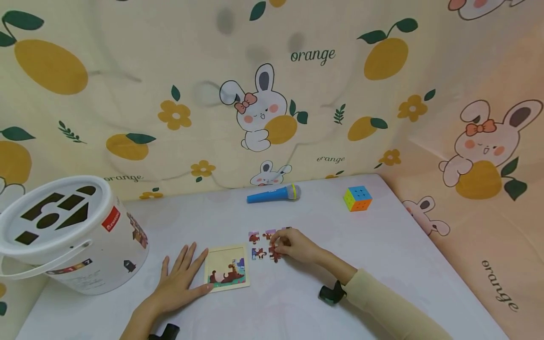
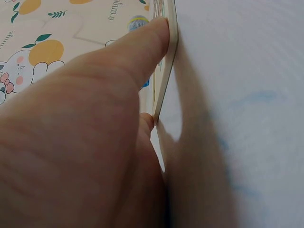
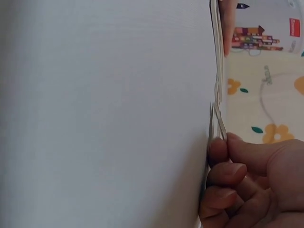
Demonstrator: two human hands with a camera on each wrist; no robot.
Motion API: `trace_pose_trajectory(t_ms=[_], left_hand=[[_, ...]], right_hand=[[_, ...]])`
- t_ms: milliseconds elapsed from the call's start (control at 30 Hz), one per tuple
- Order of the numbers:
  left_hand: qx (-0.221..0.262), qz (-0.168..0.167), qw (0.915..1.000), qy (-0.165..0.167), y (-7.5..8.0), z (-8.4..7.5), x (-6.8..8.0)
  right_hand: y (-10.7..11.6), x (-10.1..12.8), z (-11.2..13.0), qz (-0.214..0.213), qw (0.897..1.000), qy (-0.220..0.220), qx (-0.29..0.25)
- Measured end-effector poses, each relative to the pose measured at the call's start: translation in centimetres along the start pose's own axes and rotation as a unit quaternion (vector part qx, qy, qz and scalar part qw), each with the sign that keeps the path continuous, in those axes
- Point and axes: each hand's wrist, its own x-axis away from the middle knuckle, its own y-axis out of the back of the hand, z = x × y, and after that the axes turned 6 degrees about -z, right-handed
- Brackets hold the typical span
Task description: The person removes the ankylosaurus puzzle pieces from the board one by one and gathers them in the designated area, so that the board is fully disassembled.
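A square wooden puzzle tray (image 1: 216, 256) lies on the table, its lower part filled with joined pieces of a brown, pink and green picture. My left hand (image 1: 178, 282) is spread flat beside it, thumb and a fingertip touching its left edge. In the left wrist view the thumb (image 2: 154, 40) rests against the tray's rim (image 2: 167, 71). To the right of the tray, my right hand (image 1: 297, 246) pinches a brown puzzle piece (image 1: 273, 255) between thumb and forefinger. The right wrist view shows that piece (image 3: 220, 121) tilted up. Several loose puzzle pieces (image 1: 258, 254) lie around it, some partly hidden by the fingers.
A white lidded bucket (image 1: 106, 264) with shaped holes in its lid stands at the left. Behind the pieces lies a blue toy microphone (image 1: 272, 194). A puzzle cube (image 1: 358, 199) sits at the back right. A patterned cloth (image 1: 191, 61) hangs behind the table.
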Motion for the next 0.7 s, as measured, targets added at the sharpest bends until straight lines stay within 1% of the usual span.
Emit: trace_pose_trajectory(t_ms=[300, 533, 700], left_hand=[[0.001, 0.002, 1.0000, 0.001, 0.04, 0.09, -0.10], [0.000, 0.003, 1.0000, 0.005, -0.03, 0.06, -0.11], [-0.003, 0.003, 1.0000, 0.006, -0.06, 0.03, -0.10]], right_hand=[[-0.09, -0.29, 0.37, -0.004, 0.999, -0.004, 0.034], [0.03, -0.33, 0.42, 0.006, 0.999, -0.010, 0.045], [0.00, -0.41, 0.35, 0.005, 0.999, -0.005, 0.045]])
